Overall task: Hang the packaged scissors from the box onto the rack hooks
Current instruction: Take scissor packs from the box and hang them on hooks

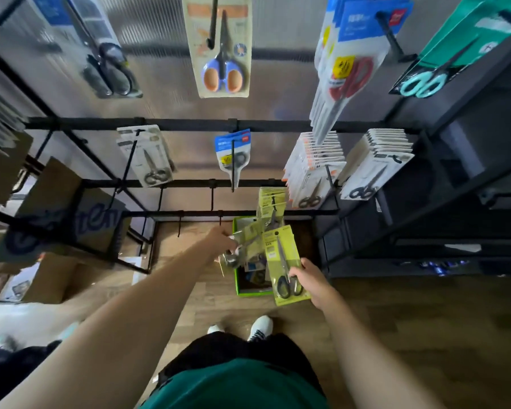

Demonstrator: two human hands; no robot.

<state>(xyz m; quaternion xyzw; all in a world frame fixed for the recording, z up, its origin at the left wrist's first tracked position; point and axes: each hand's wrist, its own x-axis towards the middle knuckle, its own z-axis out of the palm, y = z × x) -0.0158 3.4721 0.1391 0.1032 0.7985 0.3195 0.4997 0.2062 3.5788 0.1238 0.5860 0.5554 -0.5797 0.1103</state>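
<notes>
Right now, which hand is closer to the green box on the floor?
Left. The left hand reaches over the green box, gripping a package there. The right hand is off its right side, holding a yellow-green scissors pack.

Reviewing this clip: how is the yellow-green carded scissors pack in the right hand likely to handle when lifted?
The yellow-green carded scissors pack probably stays fairly stiff: the right hand grips only its lower edge, yet the flat card holds straight. It is likely bottom-heavy, since the black handles sit low. The glossy front may be a little slippery.
</notes>
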